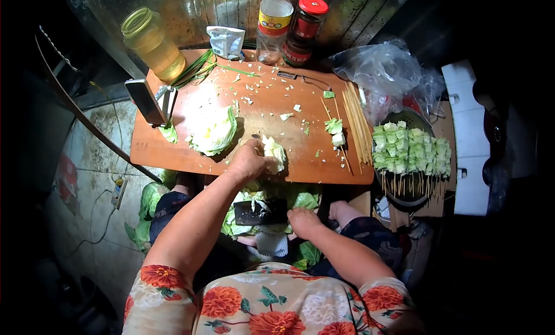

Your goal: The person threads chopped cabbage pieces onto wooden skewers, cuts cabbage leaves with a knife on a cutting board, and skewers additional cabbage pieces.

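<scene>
My left hand is at the front edge of the wooden table, its fingers closed on a pale piece of cabbage. To its left a cut cabbage half rests on the table. Lower down, by my knee, my right hand is wrapped around the end of a dark-bladed cleaver; its handle is hidden in my fist. Bits of cabbage stick to the blade. Loose cabbage leaves lie below and around the cleaver, in a container mostly hidden from view.
Bare skewers lie on the table's right side, beside a partly loaded skewer. Filled cabbage skewers sit on a round pan. A phone on a stand, a jar of yellowish liquid and a bottle stand around the table.
</scene>
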Action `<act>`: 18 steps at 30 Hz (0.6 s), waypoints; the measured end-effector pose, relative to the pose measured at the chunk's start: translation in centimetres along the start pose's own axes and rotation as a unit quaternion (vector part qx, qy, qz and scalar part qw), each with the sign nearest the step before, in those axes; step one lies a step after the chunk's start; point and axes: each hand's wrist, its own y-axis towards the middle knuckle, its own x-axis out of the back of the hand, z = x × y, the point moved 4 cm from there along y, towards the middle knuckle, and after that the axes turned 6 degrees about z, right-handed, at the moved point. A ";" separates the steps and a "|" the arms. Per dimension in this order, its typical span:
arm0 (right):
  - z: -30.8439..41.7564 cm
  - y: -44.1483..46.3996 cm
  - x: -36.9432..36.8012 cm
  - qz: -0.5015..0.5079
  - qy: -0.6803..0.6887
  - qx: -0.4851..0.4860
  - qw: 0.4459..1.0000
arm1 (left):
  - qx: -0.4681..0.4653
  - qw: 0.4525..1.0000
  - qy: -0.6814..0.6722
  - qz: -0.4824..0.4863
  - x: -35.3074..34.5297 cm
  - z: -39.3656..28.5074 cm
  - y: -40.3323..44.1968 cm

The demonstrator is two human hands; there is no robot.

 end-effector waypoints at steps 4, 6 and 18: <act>1.0 -1.5 4.4 0.050 0.028 -0.027 0.998 | -0.016 0.998 -0.016 -0.050 0.0 -0.4 -0.3; 2.2 -3.0 8.4 0.055 0.036 -0.016 0.998 | 0.005 0.993 0.082 -0.090 0.7 -2.3 -1.8; -0.9 -15.0 12.4 -0.040 0.205 0.029 0.977 | 0.089 0.982 -0.161 -0.041 1.4 -0.4 -0.7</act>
